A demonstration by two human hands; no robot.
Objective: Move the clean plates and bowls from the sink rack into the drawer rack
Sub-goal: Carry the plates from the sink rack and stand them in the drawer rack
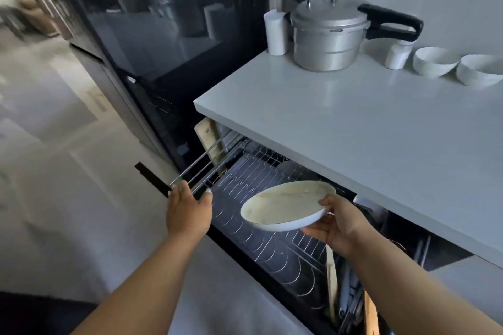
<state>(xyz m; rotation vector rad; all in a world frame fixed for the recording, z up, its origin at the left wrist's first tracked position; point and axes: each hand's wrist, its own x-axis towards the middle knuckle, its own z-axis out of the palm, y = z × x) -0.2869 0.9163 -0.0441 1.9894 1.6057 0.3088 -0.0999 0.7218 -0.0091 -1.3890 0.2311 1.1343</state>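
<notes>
A white plate (pixel 285 205) hangs tilted above the pulled-out drawer rack (pixel 261 242), a wire rack with rows of curved dividers under the counter. My right hand (pixel 336 221) pinches the plate's right rim, thumb on top and fingers underneath. At the drawer's left front corner my left hand (pixel 187 205) grips the top edge of the drawer front, fingers curled over it. No dishes show in the rack's wire slots. The sink rack is out of view.
The white counter (pixel 367 128) overhangs the drawer and bears a pressure cooker (pixel 329 35), a white cup (pixel 276 32), a small jar (pixel 397 56) and two white bowls (pixel 435 61). Wooden and other utensils (pixel 348 288) lie at the drawer's right. A dark glass cabinet (pixel 168 35) stands left.
</notes>
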